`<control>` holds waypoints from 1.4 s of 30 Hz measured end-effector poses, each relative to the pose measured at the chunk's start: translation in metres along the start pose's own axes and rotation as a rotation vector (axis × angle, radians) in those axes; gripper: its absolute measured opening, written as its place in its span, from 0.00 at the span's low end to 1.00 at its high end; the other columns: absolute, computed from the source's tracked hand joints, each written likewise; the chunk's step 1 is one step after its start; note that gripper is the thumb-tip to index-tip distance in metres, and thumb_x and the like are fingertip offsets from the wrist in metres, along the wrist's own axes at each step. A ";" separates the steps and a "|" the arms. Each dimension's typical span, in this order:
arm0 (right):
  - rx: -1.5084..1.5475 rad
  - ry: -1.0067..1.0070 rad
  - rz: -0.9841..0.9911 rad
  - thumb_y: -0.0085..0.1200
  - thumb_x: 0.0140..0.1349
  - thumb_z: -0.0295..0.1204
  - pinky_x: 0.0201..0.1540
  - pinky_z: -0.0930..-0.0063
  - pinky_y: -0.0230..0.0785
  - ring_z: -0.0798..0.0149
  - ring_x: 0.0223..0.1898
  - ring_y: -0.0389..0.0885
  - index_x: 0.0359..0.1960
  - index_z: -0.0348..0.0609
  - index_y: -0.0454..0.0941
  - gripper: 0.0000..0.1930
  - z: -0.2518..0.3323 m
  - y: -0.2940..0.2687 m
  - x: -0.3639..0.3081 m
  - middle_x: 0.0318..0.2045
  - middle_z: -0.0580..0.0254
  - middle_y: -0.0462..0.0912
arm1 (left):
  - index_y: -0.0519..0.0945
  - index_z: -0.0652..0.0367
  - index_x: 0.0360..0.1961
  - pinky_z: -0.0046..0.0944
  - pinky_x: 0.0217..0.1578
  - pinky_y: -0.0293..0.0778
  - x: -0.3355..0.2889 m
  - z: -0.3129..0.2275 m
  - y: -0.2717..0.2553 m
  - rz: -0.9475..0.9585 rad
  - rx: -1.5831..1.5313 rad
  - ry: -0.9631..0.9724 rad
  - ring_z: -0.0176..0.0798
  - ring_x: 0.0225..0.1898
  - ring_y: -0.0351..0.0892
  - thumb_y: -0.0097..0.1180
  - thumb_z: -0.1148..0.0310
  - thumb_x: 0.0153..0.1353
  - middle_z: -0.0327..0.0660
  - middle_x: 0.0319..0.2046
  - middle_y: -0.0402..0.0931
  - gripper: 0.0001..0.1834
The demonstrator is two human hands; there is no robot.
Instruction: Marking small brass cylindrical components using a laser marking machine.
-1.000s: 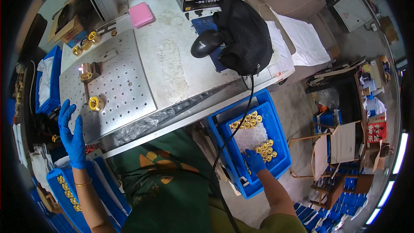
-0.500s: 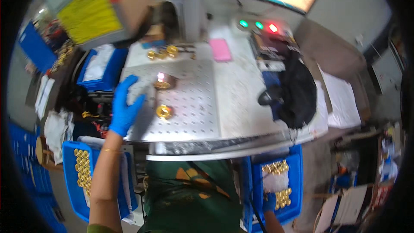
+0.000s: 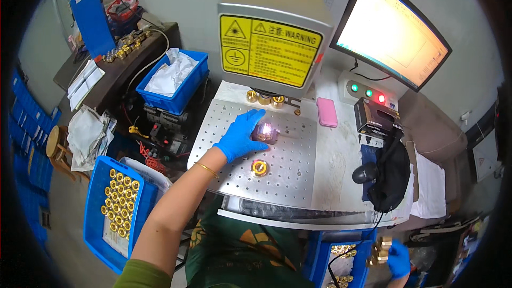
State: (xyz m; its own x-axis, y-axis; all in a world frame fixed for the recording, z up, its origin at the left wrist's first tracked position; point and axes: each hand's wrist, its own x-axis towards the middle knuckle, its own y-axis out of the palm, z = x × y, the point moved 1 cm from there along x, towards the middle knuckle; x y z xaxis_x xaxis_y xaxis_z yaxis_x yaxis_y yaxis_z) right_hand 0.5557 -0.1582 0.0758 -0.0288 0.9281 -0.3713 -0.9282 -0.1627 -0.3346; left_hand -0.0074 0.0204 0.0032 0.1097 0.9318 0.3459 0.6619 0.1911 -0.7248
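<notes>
My left hand (image 3: 240, 137), in a blue glove, is open over the perforated metal plate (image 3: 229, 173). Its spread fingers reach around the near side of a brightly lit round metal fitting (image 3: 265, 133); whether they touch it, I cannot tell. A second brass fitting (image 3: 260, 168) stands on the plate nearer to me. At the lower right, my gloved right hand (image 3: 398, 260) is closed on several brass fittings (image 3: 380, 250), beside a blue bin (image 3: 313, 258) with more fittings. Part of this hand's grip is hidden behind the fittings.
Above the plate hangs a grey machine head (image 3: 274, 5) with a yellow label. More brass fittings (image 3: 277, 101) stand at the plate's back edge, near a pink pad (image 3: 327, 112). Another blue bin (image 3: 90, 224) of fittings is at left. A black cloth bundle (image 3: 392, 176) lies at right.
The view has swung, bringing the machine head into sight. My left hand has moved in toward the lit fitting. My right hand has come up out of the right bin with brass fittings.
</notes>
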 end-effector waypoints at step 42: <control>-0.522 -0.622 0.497 0.40 0.66 0.39 0.58 0.66 0.58 0.52 0.53 0.68 0.49 0.38 0.73 0.19 0.193 0.341 0.275 0.49 0.50 0.72 | 0.72 0.55 0.43 0.44 0.51 0.62 -0.107 -0.047 -0.008 -0.170 -0.081 0.016 0.49 0.47 0.70 0.62 0.70 0.48 0.45 0.49 0.73 0.19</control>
State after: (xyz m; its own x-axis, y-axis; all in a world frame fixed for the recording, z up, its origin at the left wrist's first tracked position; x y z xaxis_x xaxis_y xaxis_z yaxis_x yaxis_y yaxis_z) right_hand 0.1602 0.1057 0.0266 -0.7077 0.6997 -0.0980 -0.4781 -0.5763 -0.6627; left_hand 0.0105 -0.0948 -0.0002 0.0024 0.8833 0.4688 0.7294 0.3192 -0.6051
